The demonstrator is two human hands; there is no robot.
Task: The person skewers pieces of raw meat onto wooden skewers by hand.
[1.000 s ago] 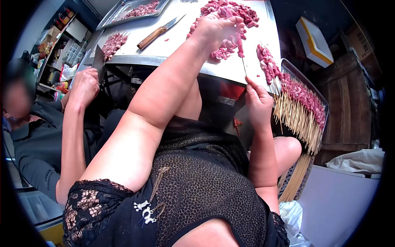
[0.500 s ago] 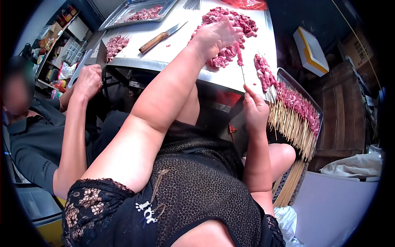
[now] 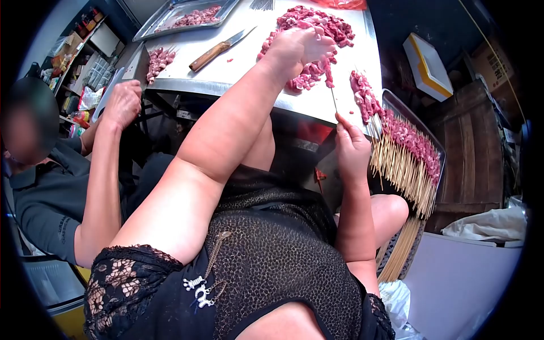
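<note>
Between the thumb and fingers of my right hand (image 3: 354, 146) is the lower end of a thin bamboo skewer (image 3: 335, 103). Small pieces of raw meat (image 3: 329, 76) are threaded on its upper part, just below my left hand (image 3: 300, 48). My left hand is over the near side of a heap of cut raw meat (image 3: 326, 25), its fingers closed on a piece at the skewer's top; the fingertips are partly hidden. Right of the skewer, finished meat skewers (image 3: 365, 99) lie at the table edge, and many more fill a metal tray (image 3: 441, 148).
A wood-handled knife (image 3: 218, 52) lies on the white table (image 3: 249, 73). Behind it is a metal tray (image 3: 148, 33) with meat. At left, a person's hand (image 3: 123, 105) holds a cleaver (image 3: 136, 69) beside more skewers. Bare bamboo sticks (image 3: 400, 252) are low at right.
My left fingers have shifted slightly at the top of the skewer, while my right hand keeps its hold almost in place. The other person's hand has risen a little.
</note>
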